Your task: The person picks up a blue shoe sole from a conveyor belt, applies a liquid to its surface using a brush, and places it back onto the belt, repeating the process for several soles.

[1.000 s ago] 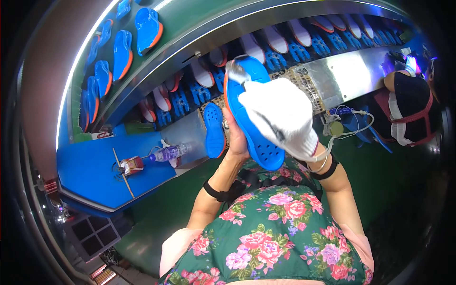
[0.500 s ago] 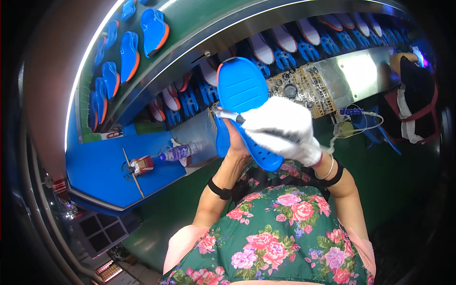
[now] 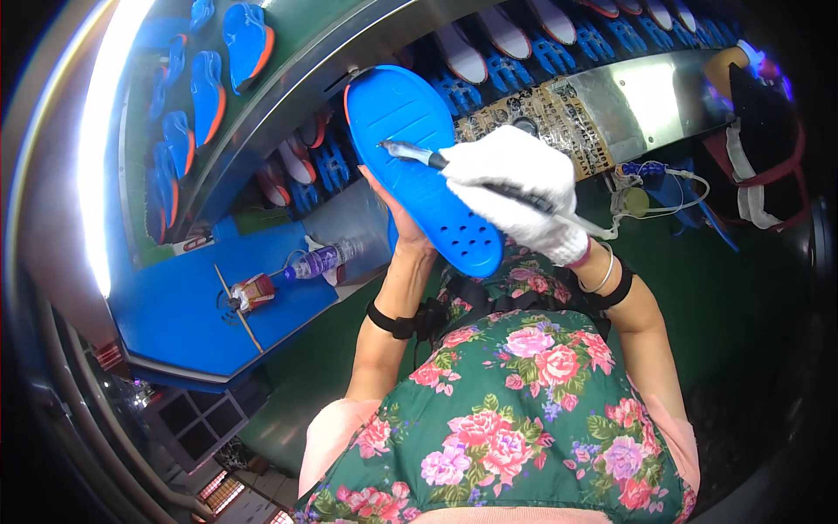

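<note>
A blue shoe sole (image 3: 397, 113) with a thin orange edge and a cluster of holes at its near end lies tilted in my bare left hand (image 3: 407, 220). That hand is closed around the sole's left side and underside, most of its fingers hidden below. In a white glove, my right hand (image 3: 515, 183) grips a slim brush (image 3: 408, 152) with a pale, translucent front part. The brush tip touches or hovers just above the upper face of the sole, near its left edge. From the back of the glove, a thin white tube (image 3: 594, 229) trails off to the right.
Blue soles (image 3: 209, 96) with orange rims stand on a green belt at the left. White-and-blue shoe parts (image 3: 552, 22) line the far rack. A blue board (image 3: 175, 306) carries a bottle (image 3: 319, 260) and a stick (image 3: 249, 327). Another person's hand (image 3: 724, 74) is at far right.
The sole has moved up and left in view with my left hand. The brush tip has shifted from beside the sole's left edge onto its upper face.
</note>
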Demonstrator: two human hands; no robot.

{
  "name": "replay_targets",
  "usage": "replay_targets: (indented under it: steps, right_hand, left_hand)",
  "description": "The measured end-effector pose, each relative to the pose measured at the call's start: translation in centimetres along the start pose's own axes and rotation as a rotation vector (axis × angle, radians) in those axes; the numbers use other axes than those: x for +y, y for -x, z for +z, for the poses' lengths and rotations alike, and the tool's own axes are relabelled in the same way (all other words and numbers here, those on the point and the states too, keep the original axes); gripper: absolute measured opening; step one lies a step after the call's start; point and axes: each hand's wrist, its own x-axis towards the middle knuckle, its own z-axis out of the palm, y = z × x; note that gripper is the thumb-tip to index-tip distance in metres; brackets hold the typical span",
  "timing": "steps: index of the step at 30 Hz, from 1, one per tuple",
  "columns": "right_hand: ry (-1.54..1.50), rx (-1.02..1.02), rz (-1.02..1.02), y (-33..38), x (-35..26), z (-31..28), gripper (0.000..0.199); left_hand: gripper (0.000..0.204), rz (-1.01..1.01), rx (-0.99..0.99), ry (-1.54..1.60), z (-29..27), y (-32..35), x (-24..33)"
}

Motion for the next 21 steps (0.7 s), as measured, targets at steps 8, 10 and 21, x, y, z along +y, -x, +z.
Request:
replay_targets:
  steps: [8, 10, 21]
  right_hand:
    - [-0.067, -0.13, -0.004, 1.0, 0.2, -0.2, 0.025]
    - [-0.079, -0.079, 0.084, 0.9, 0.8, -0.8, 0.027]
    - [-0.023, -0.141, 0.014, 0.8, 1.3, -1.7, 0.026]
  left_hand:
    - [0.113, -0.143, -0.252, 0.205, 0.3, -1.0, 0.1]
    - [0.114, -0.127, -0.198, 0.169, 0.0, -1.7, 0.3]
    - [0.105, -0.192, -0.561, 0.382, -0.2, -5.3, 0.9]
